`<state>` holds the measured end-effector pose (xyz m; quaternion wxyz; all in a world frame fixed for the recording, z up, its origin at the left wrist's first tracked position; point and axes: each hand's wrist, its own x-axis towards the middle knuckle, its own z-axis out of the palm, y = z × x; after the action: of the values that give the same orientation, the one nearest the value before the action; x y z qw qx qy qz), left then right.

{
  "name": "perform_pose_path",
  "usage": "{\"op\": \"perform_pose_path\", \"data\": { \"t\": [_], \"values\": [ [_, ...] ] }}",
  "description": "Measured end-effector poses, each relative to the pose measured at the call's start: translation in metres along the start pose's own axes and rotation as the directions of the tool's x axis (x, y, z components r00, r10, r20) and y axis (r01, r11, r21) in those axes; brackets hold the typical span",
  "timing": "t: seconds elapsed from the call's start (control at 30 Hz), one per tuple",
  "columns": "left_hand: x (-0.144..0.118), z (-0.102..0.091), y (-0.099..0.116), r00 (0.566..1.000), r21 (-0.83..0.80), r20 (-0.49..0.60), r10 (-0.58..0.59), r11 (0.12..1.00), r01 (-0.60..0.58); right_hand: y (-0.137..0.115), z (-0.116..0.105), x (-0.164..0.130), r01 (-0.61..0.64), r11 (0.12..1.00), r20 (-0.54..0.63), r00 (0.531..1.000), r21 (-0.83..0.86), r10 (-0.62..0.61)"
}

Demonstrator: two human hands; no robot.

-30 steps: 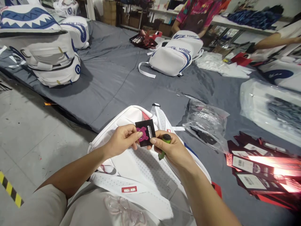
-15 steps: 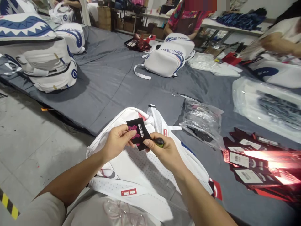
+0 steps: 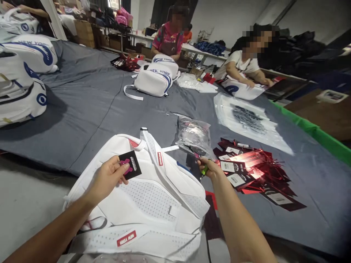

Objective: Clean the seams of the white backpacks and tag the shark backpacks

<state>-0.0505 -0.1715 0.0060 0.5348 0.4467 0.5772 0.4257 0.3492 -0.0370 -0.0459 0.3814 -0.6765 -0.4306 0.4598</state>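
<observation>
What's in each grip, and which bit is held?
The left grip pinches a black card by its pink-pictured end. The right grip holds a green thing; exactly where is unclear.

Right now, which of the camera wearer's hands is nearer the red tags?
Right. The right hand is at the left edge of the red tags; the left hand is farther left, over the white backpack.

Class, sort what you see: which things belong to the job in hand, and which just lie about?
Likely the job:
black card in left hand
green tool in right hand
clear plastic bag beside it
white backpack

Likely lying about:
blue cloth heap
brown box
</observation>
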Motion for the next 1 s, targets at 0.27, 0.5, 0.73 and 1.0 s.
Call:
{"op": "perform_pose_path", "data": {
  "t": [0.27, 0.5, 0.73, 1.0],
  "values": [
    [-0.005, 0.003, 0.006, 0.998, 0.016, -0.045, -0.038, 0.999, 0.039, -0.027, 0.011, 0.01, -0.116, 0.896, -0.251, 0.968, -0.429, 0.006],
    [-0.012, 0.027, 0.002, 0.995, -0.002, 0.059, 0.081, 0.997, -0.081, -0.088, 0.082, -0.114, 0.35, 0.91, 0.428, 0.874, -0.222, -0.232],
    [-0.023, -0.005, -0.007, 0.951, 0.28, -0.073, 0.3, 0.922, -0.269, -0.101, 0.156, -0.137, 0.62, 0.763, 0.486, 0.732, -0.183, -0.478],
    [0.008, -0.062, -0.017, 0.944, 0.739, -0.25, 0.216, 0.672, 0.042, -0.143, 0.215, -0.097, 0.744, 0.273, 0.724, 0.663, -0.609, -0.192]
  ]
}}
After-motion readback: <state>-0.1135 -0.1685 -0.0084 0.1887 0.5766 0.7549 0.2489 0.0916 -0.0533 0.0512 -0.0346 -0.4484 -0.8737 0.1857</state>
